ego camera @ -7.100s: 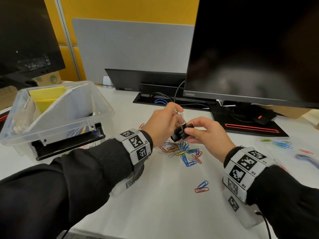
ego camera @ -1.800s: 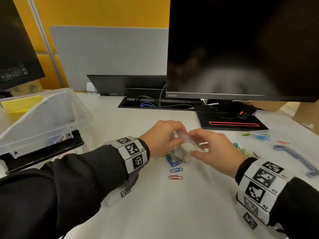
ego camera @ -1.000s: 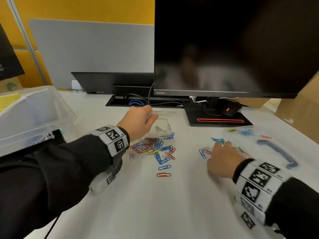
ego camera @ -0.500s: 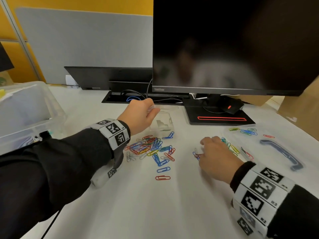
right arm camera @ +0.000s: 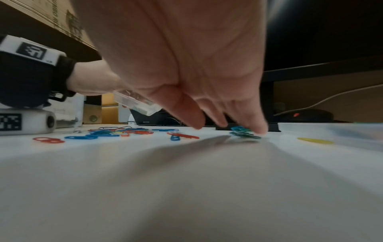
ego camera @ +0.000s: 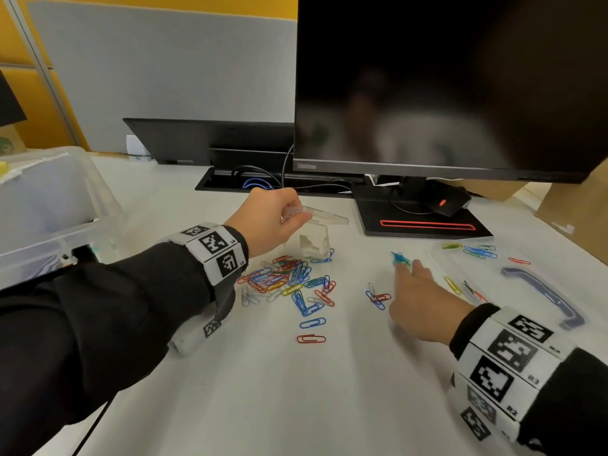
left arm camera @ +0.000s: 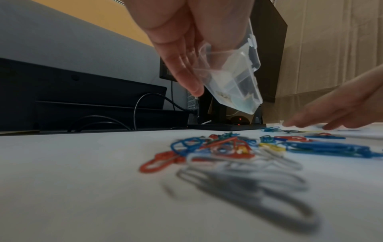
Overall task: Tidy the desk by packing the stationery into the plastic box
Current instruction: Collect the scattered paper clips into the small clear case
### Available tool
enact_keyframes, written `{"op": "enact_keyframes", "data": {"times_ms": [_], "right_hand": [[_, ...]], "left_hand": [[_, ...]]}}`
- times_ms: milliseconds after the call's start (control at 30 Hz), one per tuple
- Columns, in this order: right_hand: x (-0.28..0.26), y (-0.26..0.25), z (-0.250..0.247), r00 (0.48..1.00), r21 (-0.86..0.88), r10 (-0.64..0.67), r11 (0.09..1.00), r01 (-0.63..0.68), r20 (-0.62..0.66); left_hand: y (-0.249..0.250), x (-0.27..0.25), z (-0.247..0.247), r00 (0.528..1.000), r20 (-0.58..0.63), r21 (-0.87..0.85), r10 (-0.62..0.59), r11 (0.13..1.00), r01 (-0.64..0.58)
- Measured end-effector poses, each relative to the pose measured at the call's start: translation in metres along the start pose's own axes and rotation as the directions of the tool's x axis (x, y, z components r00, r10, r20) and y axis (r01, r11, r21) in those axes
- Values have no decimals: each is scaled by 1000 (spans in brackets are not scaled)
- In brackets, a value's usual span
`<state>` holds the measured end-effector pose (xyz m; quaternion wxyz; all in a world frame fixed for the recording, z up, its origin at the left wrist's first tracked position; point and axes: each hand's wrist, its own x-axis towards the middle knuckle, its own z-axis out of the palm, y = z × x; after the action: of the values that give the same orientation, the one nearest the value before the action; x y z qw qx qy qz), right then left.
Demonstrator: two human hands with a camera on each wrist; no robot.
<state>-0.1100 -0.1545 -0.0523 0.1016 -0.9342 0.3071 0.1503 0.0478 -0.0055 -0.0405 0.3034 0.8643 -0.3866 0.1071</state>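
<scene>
Left hand [ego camera: 269,218] gripping small clear case [left arm camera: 234,78], tilted in wrist view; right hand [ego camera: 418,301] flat, fingertips [right arm camera: 259,129] on teal clips [right arm camera: 242,131]

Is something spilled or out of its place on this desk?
Yes. Coloured paper clips lie scattered loose on the white desk, with a few more on the clear lid at right. The left hand holds the small clear case open and apparently empty. The right hand touches some teal clips.
</scene>
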Motion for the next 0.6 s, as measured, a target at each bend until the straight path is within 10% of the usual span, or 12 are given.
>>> {"op": "enact_keyframes", "data": {"times_ms": [300,600], "right_hand": [[17,14,-4,979,-96,192,978,-185,67],[-8,1,-4,925,154,-347,933,325,154]], "left_hand": [[1,0,2,1000,-3,-25,-24,999,24],[-1,0,0,999,-24,-33,-22,999,21]]}}
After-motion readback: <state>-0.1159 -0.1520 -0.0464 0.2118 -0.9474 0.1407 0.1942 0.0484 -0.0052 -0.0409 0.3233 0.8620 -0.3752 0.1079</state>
